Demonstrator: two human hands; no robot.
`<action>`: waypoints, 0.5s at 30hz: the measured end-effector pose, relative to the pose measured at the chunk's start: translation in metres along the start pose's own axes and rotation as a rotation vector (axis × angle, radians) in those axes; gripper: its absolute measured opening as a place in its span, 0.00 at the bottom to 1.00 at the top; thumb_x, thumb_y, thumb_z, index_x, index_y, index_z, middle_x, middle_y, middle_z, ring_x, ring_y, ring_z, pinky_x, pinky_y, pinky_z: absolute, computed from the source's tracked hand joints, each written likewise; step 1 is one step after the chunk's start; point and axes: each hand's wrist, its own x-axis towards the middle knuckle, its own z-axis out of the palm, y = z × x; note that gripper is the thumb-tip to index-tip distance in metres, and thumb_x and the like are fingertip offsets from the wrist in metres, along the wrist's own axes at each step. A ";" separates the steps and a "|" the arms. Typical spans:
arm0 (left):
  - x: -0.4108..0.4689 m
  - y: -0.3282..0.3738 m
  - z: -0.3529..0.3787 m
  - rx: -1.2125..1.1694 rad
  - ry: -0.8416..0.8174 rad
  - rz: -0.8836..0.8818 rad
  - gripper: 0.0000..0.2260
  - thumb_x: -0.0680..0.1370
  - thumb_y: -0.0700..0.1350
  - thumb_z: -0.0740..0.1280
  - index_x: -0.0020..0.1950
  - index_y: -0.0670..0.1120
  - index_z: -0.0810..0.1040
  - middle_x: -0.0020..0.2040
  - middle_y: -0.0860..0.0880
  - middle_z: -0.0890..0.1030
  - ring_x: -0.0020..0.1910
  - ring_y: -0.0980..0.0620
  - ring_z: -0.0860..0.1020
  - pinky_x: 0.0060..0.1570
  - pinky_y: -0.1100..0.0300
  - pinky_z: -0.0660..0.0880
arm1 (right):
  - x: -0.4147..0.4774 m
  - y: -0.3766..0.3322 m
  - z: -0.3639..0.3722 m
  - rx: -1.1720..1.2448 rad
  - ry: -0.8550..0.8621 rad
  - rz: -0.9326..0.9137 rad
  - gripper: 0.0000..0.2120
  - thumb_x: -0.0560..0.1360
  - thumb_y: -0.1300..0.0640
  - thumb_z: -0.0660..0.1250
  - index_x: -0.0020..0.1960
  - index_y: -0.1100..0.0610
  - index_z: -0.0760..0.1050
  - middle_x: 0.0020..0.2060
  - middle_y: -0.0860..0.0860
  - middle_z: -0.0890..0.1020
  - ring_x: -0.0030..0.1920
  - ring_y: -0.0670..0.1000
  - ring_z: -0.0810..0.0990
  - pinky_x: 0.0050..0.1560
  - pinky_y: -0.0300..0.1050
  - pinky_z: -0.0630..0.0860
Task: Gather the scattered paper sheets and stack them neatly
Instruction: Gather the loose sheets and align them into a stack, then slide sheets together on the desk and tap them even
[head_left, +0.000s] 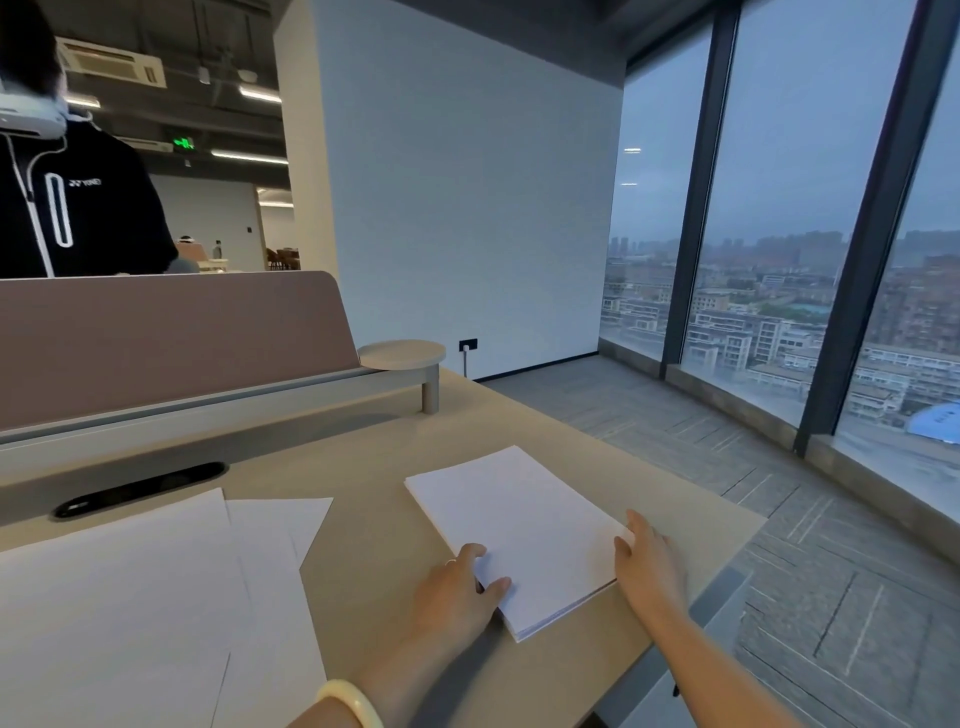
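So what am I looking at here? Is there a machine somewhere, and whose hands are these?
There is no machine here, just a person working with bare hands. The single picture comes from a wide-angle camera worn on that person's head. It looks forward and down, so the arms come in from the bottom edge.

On the beige desk lies a squared stack of white paper. The left hand, with a pale bracelet on the wrist, rests against the stack's near left edge with its thumb on top. The right hand lies against the right edge. Neither hand lifts anything; they seem to be squaring the pile.

Further left, loose sheets lie overlapping, not yet gathered. Behind the divider is another person.
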 end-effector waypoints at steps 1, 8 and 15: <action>-0.001 0.000 -0.002 -0.043 0.015 -0.009 0.22 0.77 0.56 0.62 0.69 0.52 0.64 0.39 0.55 0.73 0.47 0.52 0.75 0.52 0.59 0.72 | 0.000 0.000 0.000 0.012 -0.003 -0.005 0.22 0.80 0.55 0.57 0.73 0.54 0.61 0.67 0.53 0.73 0.66 0.55 0.71 0.67 0.52 0.68; -0.022 -0.023 -0.056 -0.247 0.214 -0.076 0.24 0.77 0.52 0.65 0.70 0.48 0.65 0.49 0.50 0.75 0.43 0.56 0.74 0.40 0.66 0.68 | -0.022 -0.034 -0.005 0.043 0.117 -0.146 0.25 0.78 0.50 0.61 0.73 0.55 0.62 0.73 0.53 0.65 0.73 0.55 0.61 0.73 0.54 0.57; -0.063 -0.082 -0.142 -0.176 0.320 -0.231 0.24 0.77 0.53 0.65 0.70 0.50 0.65 0.59 0.48 0.70 0.57 0.48 0.74 0.59 0.54 0.73 | -0.092 -0.158 0.042 0.153 -0.234 -0.487 0.25 0.78 0.49 0.61 0.72 0.53 0.62 0.73 0.48 0.64 0.73 0.50 0.61 0.71 0.43 0.56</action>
